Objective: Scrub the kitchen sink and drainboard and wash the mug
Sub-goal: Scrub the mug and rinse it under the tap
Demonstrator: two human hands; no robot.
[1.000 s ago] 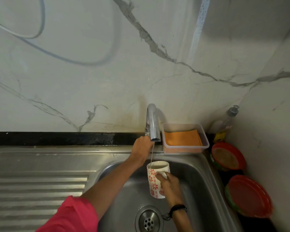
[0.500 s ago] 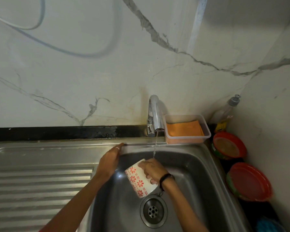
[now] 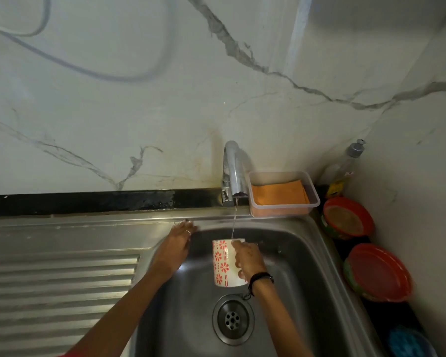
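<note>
Mug [image 3: 223, 262] upright over the sink [image 3: 307, 266] basin, rim under the tap [image 3: 233, 173] stream. Right hand [image 3: 249, 260] grips its right side, fingers curled round. Left hand [image 3: 174, 249] flat, fingers straight, on the basin's left edge.

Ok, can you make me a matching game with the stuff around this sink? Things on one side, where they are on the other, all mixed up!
Things:
1. white mug with red flowers
2. folded orange cloth
3. round metal drain
4. clear pump bottle with grey top

Places:
A. in the corner against the wall
B. in the person's right hand, under the tap's thin stream
C. in the clear plastic box beside the tap
D. in the bottom of the steel sink

Pairs: 1-B, 2-C, 3-D, 4-A
</note>
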